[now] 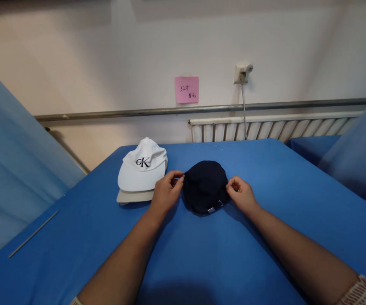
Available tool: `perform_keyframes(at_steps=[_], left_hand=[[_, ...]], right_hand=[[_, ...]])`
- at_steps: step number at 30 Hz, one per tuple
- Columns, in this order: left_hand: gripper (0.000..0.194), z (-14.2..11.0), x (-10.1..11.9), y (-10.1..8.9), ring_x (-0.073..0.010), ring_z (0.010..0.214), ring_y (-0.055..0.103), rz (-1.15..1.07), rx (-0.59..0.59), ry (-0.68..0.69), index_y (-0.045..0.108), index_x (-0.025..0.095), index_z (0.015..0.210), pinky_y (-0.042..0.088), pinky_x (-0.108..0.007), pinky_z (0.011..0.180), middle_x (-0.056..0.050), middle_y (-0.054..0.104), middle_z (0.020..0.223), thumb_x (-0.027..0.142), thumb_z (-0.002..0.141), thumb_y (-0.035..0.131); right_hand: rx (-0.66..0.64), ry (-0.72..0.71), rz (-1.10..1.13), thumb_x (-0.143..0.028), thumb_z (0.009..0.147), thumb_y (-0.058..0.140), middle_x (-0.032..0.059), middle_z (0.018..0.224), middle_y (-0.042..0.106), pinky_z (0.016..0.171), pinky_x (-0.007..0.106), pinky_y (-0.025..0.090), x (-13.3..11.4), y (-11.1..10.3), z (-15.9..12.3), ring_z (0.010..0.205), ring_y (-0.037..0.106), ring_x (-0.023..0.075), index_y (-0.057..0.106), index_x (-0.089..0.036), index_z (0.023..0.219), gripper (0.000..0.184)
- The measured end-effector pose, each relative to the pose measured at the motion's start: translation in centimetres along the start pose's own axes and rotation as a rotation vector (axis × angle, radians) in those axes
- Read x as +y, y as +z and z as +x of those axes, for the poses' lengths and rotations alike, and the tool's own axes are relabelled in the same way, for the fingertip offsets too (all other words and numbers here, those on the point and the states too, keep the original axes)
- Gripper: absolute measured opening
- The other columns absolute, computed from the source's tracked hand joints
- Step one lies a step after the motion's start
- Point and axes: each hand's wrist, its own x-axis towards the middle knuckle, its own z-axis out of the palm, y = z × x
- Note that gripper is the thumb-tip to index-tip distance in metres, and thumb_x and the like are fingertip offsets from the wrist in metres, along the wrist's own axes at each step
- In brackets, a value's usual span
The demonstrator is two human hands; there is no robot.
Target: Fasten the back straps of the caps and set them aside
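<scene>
A dark navy or black cap (205,184) lies on the blue-covered table (198,258), with a small metal buckle on its near edge. My left hand (167,190) pinches the cap's left edge between thumb and fingers. On the opposite side, my right hand (241,194) is closed on the right edge. Just left of my left hand sits a white cap (144,163) with black letters on its front. It rests on top of at least one other light-coloured cap (134,196), whose brim shows beneath.
A thin stick (34,234) lies near the table's left edge. Blue curtains (7,161) hang on both sides. Behind the table are a metal rail (132,113), a white radiator (278,127), a socket with a plugged-in cord (242,74) and a pink note (187,90).
</scene>
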Motion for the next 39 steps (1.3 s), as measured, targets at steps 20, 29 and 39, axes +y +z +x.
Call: perform_keyframes(at_steps=[20,29,39], left_hand=[[0.025,-0.2,-2.0,2.1,-0.0116,0.068,0.063,-0.797,-0.319,-0.674,0.059,0.013,0.093,0.047,-0.022,0.063,-0.005,0.068,0.081,0.016,0.072,0.073],[0.01,0.4,-2.5,1.5,-0.0111,0.071,0.063,-0.984,-0.195,-0.7,0.06,0.013,0.089,0.052,-0.023,0.071,-0.004,0.065,0.081,0.014,0.081,0.067],[0.009,0.5,-2.9,2.4,-0.0104,0.064,0.061,-1.048,-0.106,-0.717,0.062,0.013,0.076,0.052,-0.021,0.07,-0.003,0.066,0.072,0.009,0.084,0.059]], right_hand=[[0.128,0.145,0.183,-0.039,0.07,0.058,-0.0059,0.052,0.047,0.048,0.025,0.038,0.1,-0.8,1.0,0.046,0.046,0.0114,0.051,-0.02,0.069,0.019],[0.068,-0.053,0.119,-0.034,0.078,0.057,-0.0042,0.058,0.048,0.05,0.023,0.038,-2.4,-1.2,-0.6,0.051,0.045,0.0104,0.052,-0.02,0.073,0.016],[-0.126,-0.171,-0.036,-0.023,0.078,0.056,-0.0021,0.064,0.053,0.053,0.024,0.041,-2.9,-0.6,-1.6,0.056,0.049,0.0112,0.054,-0.02,0.072,0.007]])
